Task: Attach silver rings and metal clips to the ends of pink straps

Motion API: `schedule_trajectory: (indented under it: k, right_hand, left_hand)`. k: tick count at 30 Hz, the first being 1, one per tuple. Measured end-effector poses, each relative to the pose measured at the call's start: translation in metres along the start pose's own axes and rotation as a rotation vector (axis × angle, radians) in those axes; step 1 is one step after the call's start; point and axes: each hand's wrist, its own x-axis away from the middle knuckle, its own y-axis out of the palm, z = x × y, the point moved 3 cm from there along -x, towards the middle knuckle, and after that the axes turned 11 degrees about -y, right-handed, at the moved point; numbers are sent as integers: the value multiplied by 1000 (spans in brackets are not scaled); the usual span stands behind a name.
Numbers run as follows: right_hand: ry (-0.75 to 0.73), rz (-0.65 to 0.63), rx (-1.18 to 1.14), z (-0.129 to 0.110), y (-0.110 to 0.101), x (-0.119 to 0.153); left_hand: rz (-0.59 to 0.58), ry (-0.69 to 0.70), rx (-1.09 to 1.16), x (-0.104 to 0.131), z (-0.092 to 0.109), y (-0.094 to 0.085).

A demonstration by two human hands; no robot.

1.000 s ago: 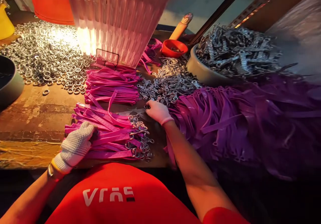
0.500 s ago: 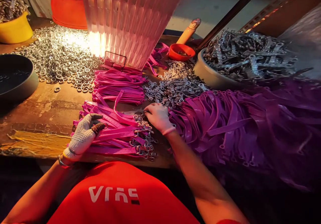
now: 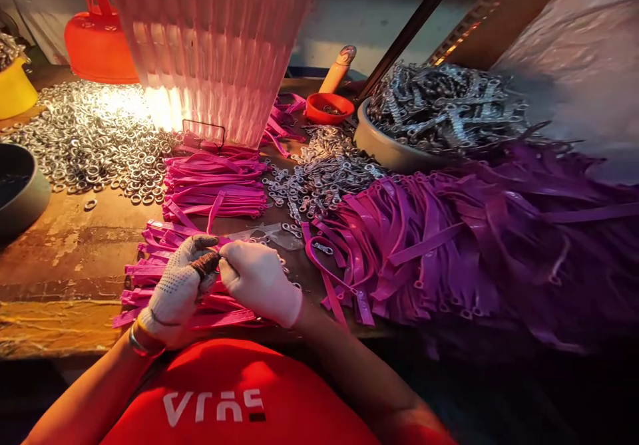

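While left hand [image 3: 180,284] and right hand [image 3: 263,280] meet, fingers curl close, hold undeterminable | Risk: gloved fumbling could drop any held piece among pink straps [image 3: 144,271]

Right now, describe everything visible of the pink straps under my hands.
The pink straps look narrow, flat and glossy, perhaps coated fabric. They lie crosswise in a loose pile near the front edge of the table, left ends uneven. Your left hand and right hand hide much of it; any contact is unclear.

Behind the front straps [image 3: 160,235] lie rings [image 3: 104,152] leftward, clasps [image 3: 324,175] rightward.
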Motion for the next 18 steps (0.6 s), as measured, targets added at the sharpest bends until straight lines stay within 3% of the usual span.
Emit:
schedule_trajectory:
  k: [4,8,12,15,18]
  right_hand:
    - [174,-102,114,8,-8,-2]
    - [155,-137,215,19,-11,5]
    - [145,118,223,36,-6,15]
    - [292,338,-158,56,-1,16]
    - [460,424,-465,76,3,14]
  left_hand:
    - [42,95,-34,-13,6,10]
    - [6,126,-104,-31,11,25]
    - [-71,70,-142,-47,17,46]
    - [-141,109,-249,-69,27,58]
    - [-209,268,-815,-111,47,64]
